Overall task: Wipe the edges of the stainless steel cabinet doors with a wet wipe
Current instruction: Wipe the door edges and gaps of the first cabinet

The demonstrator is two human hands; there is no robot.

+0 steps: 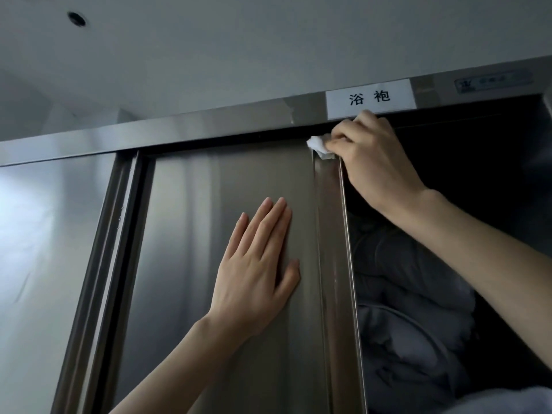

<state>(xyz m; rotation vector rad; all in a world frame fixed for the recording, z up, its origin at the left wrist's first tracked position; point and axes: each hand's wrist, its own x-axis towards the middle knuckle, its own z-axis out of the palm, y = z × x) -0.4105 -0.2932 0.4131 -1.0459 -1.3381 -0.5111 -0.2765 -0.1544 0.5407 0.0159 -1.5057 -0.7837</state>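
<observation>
A stainless steel sliding cabinet door (209, 234) fills the middle of the view, seen from below. My left hand (257, 264) lies flat on its face with straight fingers. A crumpled white wet wipe (319, 146) sits at the top right corner of the door, where the raised vertical edge strip (331, 234) meets the top rail. My right hand (376, 162) pinches the wipe against that corner, its fingers curled around it.
The cabinet's top frame (209, 124) carries a white paper label (370, 98) right above my right hand. To the right of the door the cabinet stands open and dark, with folded grey fabric (412, 294) inside. A steel side panel (44, 264) is on the left.
</observation>
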